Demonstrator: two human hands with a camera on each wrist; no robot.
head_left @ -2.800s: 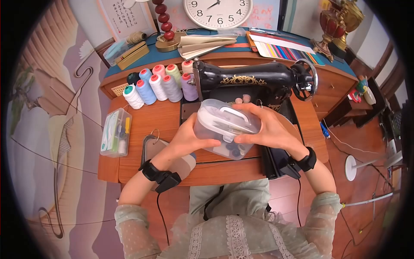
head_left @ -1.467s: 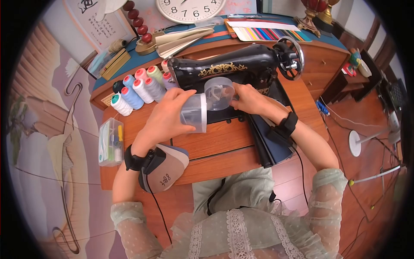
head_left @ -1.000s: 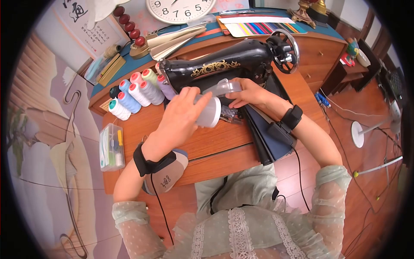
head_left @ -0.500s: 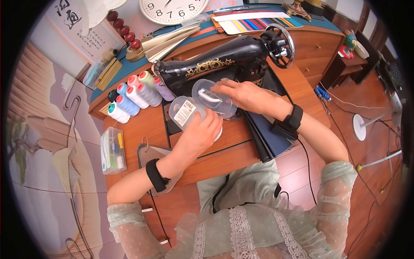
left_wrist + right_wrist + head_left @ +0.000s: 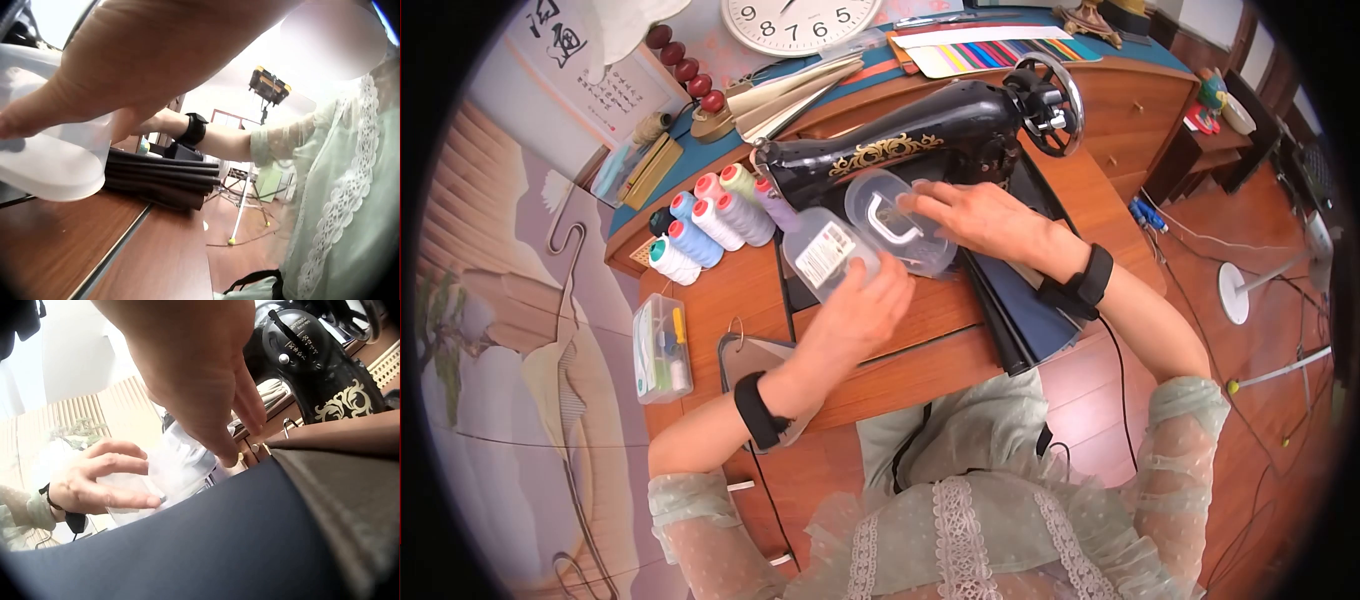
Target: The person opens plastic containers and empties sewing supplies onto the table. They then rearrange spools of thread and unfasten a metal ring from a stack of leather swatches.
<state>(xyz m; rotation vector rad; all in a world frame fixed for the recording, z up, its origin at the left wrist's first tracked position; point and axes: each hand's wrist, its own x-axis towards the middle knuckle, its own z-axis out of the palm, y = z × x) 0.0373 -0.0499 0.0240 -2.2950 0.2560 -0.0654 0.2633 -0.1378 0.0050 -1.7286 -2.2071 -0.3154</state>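
Observation:
My left hand point(image 5: 865, 305) grips a clear plastic container point(image 5: 805, 235), tipped with its barcode-labelled base up. In the left wrist view the white rim point(image 5: 56, 172) of this container faces down toward the tabletop. Close beside it, my right hand point(image 5: 990, 222) holds the round clear lid point(image 5: 872, 198) with a white handle point(image 5: 890, 222) by its right edge. The right wrist view has the lid point(image 5: 178, 459) under the right fingers, with my left hand point(image 5: 97, 478) beyond. What lies beneath the container and lid is mostly hidden.
Behind the hands stands a black sewing machine point(image 5: 890, 145), with several thread spools point(image 5: 718, 220) left of it. A clear sewing box point(image 5: 662, 350) sits at the left edge. Dark folded material point(image 5: 1025, 325) lies at the right front, and a grey-beige flat piece point(image 5: 750, 352) under the left forearm.
The box was closed between both hands, with small dark pieces inside. The lid has come off to the right, and the container has been tipped over; in the last half second both shifted only slightly.

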